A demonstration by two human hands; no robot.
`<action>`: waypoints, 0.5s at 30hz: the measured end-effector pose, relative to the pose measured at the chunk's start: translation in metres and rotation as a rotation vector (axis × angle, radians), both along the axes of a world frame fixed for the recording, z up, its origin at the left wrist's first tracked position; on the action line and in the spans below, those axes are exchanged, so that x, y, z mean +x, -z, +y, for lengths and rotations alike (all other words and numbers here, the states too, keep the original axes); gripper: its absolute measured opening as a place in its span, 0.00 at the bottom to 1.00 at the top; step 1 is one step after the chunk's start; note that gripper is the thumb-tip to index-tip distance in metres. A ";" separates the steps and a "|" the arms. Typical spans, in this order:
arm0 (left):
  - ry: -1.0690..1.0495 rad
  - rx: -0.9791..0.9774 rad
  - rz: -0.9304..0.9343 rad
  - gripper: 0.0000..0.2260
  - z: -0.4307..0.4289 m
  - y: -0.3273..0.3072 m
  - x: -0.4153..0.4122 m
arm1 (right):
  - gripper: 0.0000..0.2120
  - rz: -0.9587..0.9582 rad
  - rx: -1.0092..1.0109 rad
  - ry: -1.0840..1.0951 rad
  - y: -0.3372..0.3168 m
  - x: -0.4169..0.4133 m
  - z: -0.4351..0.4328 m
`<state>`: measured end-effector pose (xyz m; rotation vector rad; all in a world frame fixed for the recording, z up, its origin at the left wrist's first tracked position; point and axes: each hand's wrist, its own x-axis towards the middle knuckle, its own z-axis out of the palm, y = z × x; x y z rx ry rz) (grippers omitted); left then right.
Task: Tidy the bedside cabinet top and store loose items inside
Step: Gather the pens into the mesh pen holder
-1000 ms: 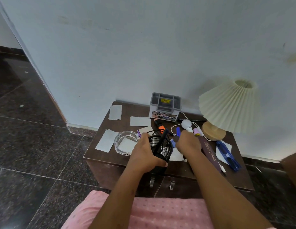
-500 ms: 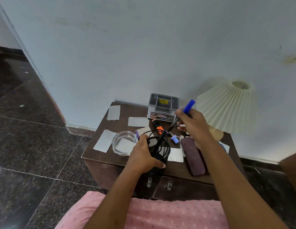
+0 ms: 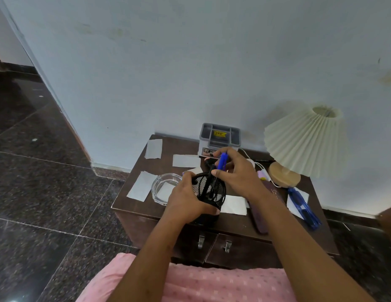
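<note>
Left hand [image 3: 186,199] clenched round black mesh pen holder [image 3: 210,190], held above front edge of cabinet top [image 3: 129,199]. Right hand [image 3: 238,175] pinching blue pen [image 3: 222,161] over holder mouth; lower barrel hidden by fingers. Behind holder: grey organiser [image 3: 219,136], label unreadable. Left of holder: glass ashtray [image 3: 164,186], partly covered.

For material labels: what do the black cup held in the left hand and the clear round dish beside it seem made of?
Black mesh pen cup: probably painted metal wire; its open mesh is see-through. Clear round dish: looks like thick glass, glossy and transparent, with paper visible underneath; clear plastic is possible.
</note>
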<state>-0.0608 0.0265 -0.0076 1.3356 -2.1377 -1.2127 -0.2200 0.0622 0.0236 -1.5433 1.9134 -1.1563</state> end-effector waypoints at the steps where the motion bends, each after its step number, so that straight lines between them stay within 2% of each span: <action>1: -0.006 0.009 0.006 0.40 -0.002 -0.001 0.002 | 0.19 -0.007 -0.020 -0.010 0.000 0.001 -0.002; 3: -0.024 0.032 0.027 0.41 -0.006 -0.004 0.005 | 0.15 -0.093 -0.058 -0.033 -0.001 0.002 -0.005; 5: -0.058 0.052 0.064 0.40 -0.011 -0.007 0.012 | 0.06 -0.290 -0.056 -0.037 0.001 0.007 -0.010; 7: -0.087 0.050 0.072 0.40 -0.018 -0.010 0.020 | 0.09 -0.467 -0.018 0.004 0.007 0.008 -0.020; 9: -0.140 0.061 0.074 0.40 -0.024 -0.014 0.031 | 0.12 -0.490 0.034 0.054 0.016 0.010 -0.031; 11: -0.218 0.063 0.101 0.39 -0.032 -0.018 0.045 | 0.10 -0.280 0.098 0.065 0.031 0.013 -0.041; 13: -0.281 0.035 0.105 0.38 -0.041 -0.021 0.059 | 0.11 0.066 0.194 -0.040 0.049 0.016 -0.053; 15: -0.321 0.004 0.087 0.36 -0.049 -0.022 0.071 | 0.14 0.333 0.338 -0.147 0.062 0.025 -0.064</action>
